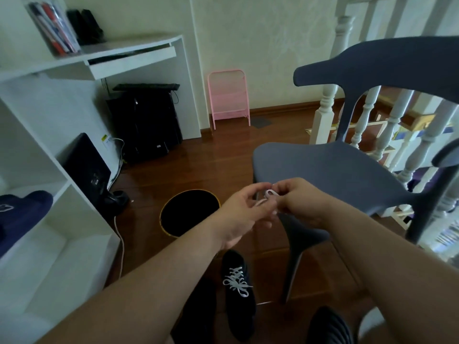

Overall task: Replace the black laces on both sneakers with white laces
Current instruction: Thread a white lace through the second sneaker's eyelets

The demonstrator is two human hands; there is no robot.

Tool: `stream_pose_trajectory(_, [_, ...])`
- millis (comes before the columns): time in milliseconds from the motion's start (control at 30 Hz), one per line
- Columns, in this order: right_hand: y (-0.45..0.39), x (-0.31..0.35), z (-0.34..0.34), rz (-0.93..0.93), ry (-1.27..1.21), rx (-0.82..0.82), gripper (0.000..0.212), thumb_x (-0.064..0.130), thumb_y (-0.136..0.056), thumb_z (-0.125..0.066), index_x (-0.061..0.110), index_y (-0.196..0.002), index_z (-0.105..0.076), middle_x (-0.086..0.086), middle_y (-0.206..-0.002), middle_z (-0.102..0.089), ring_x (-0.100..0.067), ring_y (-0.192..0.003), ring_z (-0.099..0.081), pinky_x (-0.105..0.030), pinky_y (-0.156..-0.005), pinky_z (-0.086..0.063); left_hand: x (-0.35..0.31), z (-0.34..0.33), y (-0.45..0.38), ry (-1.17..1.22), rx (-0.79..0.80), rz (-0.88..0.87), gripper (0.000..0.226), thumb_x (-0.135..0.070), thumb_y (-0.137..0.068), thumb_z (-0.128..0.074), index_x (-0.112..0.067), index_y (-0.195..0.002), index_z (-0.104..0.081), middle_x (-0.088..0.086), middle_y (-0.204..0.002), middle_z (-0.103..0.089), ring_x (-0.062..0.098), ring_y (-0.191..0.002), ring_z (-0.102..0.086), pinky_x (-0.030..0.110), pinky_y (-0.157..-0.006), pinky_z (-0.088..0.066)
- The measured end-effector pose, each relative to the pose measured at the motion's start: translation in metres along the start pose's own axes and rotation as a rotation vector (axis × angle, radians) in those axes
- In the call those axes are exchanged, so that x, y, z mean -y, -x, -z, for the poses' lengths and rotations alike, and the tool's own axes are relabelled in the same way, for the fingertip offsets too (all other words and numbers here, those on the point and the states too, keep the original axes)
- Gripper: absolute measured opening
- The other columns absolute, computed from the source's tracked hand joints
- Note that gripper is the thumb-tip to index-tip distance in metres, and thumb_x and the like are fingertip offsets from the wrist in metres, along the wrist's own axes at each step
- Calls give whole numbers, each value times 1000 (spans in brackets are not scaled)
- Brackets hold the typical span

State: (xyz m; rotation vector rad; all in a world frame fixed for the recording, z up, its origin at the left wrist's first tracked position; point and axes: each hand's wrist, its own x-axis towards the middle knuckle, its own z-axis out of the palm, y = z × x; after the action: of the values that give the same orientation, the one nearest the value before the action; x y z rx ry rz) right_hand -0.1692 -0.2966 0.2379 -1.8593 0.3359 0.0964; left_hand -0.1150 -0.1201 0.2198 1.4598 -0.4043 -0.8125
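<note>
On the wooden floor, nearest to the person, stands a dark sneaker (239,294) already tied with white laces (237,281). Above the sneaker, the left hand (242,214) and the right hand (298,202) both pinch a loose white lace (269,194). Beyond the sneaker stand a round black bin (190,212) and a blue chair (323,167).

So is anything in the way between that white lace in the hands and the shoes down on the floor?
Nothing visible. Both hands pinch the white lace in open air before the grey chair. The laced sneaker lies below, unblocked. The other dark shoe is partly hidden by the left forearm.
</note>
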Motion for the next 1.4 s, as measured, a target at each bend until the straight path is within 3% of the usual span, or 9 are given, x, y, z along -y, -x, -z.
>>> stream_pose_trajectory(133, [-7,13,-19,6,-331,44,21,6,-98,-65,10,-83,-79,-14,-86,-70,-28,-83,-61,-41,-86,-50,-6,16,6,-60,-262,-173,12,-1,-102,-65,-8,-108,-73,11,-91,-74,15,-79,-70,24,-70,-60])
stream_pose_trajectory(300, [-10,31,-36,-20,-484,128,16,5,-99,-61,-2,-107,-73,-9,-84,-71,-15,-71,-63,-28,-74,-50,-14,43,28,-137,-253,-248,18,-7,-97,-71,-15,-114,-74,12,-104,-76,23,-95,-73,34,-86,-62])
stream_pose_trajectory(533, [-17,36,-67,-39,-452,270,18,10,-104,-58,2,-107,-74,-15,-90,-70,-18,-74,-60,-26,-68,-49,-17,59,48,-127,-271,-286,15,-11,-106,-59,-6,-111,-73,-1,-85,-76,9,-79,-73,20,-73,-57])
stream_pose_trajectory(700, [-25,29,-70,114,551,37,40,41,-107,-51,9,-99,-72,-13,-86,-69,-22,-75,-62,-39,-69,-51,-17,71,50,-152,-455,-232,25,-19,-111,-48,-10,-94,-63,0,-69,-60,22,-75,-57,34,-78,-51])
stream_pose_trajectory(767, [-24,27,-69,87,677,30,41,43,-108,-47,10,-98,-69,-13,-90,-69,-32,-83,-64,-47,-76,-54,-16,76,50,-128,-502,-214,21,-19,-110,-49,-12,-95,-61,-1,-62,-51,21,-66,-50,36,-73,-48])
stream_pose_trajectory(1000, [-14,41,-78,139,448,13,35,17,-100,-57,30,-130,-66,1,-106,-68,-32,-90,-71,-51,-84,-62,-15,83,51,-102,-486,-154,17,-22,-108,-57,-13,-102,-71,-2,-66,-49,13,-54,-40,29,-53,-36])
stream_pose_trajectory(1167, [-6,50,-88,112,68,133,33,8,-96,-61,33,-116,-70,-3,-90,-70,-12,-75,-71,-29,-70,-59,-6,75,48,-165,-436,-140,21,-24,-108,-59,-20,-103,-79,-1,-82,-69,7,-69,-62,26,-71,-58])
stream_pose_trajectory(1267, [-6,46,-96,102,-177,156,18,25,-103,-64,23,-116,-75,-21,-108,-74,-31,-92,-74,-50,-90,-62,1,71,46,-132,-373,-109,23,-22,-109,-56,-18,-102,-77,-6,-77,-75,5,-69,-67,29,-74,-59])
stream_pose_trajectory(1400, [-13,33,-105,96,-239,77,19,24,-104,-63,13,-112,-77,-25,-106,-74,-28,-84,-72,-53,-90,-60,0,78,36,40,-270,113,20,-27,-106,-59,-17,-102,-76,-3,-81,-76,13,-81,-70,41,-95,-57])
